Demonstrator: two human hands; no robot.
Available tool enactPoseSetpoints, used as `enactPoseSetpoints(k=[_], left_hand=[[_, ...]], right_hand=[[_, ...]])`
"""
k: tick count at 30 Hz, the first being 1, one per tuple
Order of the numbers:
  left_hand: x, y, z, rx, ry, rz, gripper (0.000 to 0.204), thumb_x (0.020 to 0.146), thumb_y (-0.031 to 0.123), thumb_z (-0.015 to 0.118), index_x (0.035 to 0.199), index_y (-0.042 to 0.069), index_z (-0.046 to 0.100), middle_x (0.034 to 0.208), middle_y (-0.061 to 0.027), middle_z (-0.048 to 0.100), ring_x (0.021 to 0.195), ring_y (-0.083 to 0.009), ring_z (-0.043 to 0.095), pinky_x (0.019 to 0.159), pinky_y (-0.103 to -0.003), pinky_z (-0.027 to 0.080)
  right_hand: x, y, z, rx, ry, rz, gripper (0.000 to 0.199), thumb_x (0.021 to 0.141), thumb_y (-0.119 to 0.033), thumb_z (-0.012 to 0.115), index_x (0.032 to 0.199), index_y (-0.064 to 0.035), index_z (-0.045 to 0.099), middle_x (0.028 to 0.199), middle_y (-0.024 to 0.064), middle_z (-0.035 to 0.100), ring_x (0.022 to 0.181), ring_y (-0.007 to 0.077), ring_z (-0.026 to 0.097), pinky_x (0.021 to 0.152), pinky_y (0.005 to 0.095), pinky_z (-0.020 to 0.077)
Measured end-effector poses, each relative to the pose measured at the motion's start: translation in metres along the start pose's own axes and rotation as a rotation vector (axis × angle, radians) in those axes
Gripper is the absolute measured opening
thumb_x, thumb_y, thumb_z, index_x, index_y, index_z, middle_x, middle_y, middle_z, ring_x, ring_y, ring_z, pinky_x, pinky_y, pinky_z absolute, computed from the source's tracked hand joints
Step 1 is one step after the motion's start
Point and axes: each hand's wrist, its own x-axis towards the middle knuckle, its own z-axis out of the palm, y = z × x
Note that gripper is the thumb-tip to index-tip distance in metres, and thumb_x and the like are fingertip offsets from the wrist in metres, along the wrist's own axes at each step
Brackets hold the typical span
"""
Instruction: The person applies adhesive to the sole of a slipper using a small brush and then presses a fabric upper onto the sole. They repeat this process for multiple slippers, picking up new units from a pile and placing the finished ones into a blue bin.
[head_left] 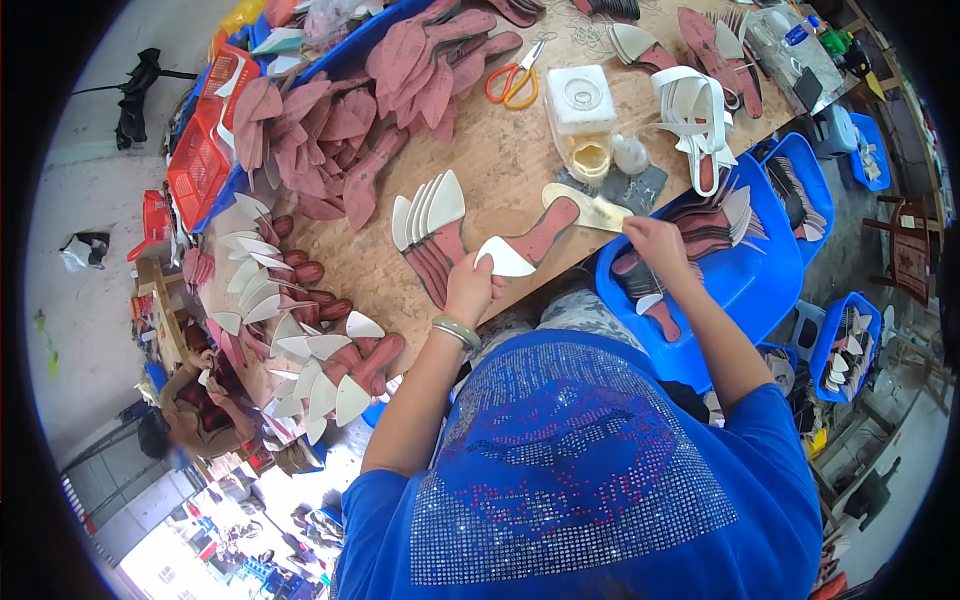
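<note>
My left hand (pixel 470 290) pinches a dark red shoe insole (pixel 543 237) by its white pointed toe piece (pixel 505 258), near the table's front edge. The insole's rounded heel end points away to the right. My right hand (pixel 655 243) is closed, its fingertips at the end of a flat cream-coloured piece (pixel 588 208) that passes by the insole's heel. Just left of the held insole, several white-tipped insoles (pixel 430 225) lie in an overlapping fan. Beyond the cream-coloured piece sits a tub with a yellowed opening (pixel 590 160), next to a white block (pixel 580 95).
Dark red insoles (pixel 320 140) heap at the table's far left; white-tipped ones (pixel 300 300) line its left edge. Orange-handled scissors (pixel 515 80) and a white strap roll (pixel 695 110) lie farther back. A blue basin (pixel 740 290) with insoles stands right. Another person (pixel 205 410) sits left.
</note>
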Motion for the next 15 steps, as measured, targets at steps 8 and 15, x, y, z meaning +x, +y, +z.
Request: enactPoseSetpoints(k=[8,15], left_hand=[[0.002,0.002,0.001,-0.051,0.001,-0.046,0.023,0.091,0.021,0.044,0.084,0.003,0.055,0.063,-0.0026,0.057,0.045,-0.0071,0.048,0.040,-0.022,0.037],[0.002,0.001,-0.002,-0.087,-0.011,-0.044,0.021,0.090,0.020,0.044,0.083,0.003,0.055,0.062,-0.0031,0.056,0.045,-0.0072,0.047,0.040,-0.022,0.037]], right_hand=[[-0.052,-0.043,0.014,0.519,-0.483,0.377,0.023,0.083,-0.017,0.066,0.103,-0.0052,0.069,0.077,-0.0029,0.065,0.066,0.0042,0.053,0.060,0.0213,0.0437],[-0.043,-0.014,0.039,0.238,-0.237,0.045,0.024,0.080,-0.021,0.067,0.098,-0.0059,0.070,0.083,0.0147,0.069,0.070,0.0205,0.066,0.066,0.0311,0.0505]])
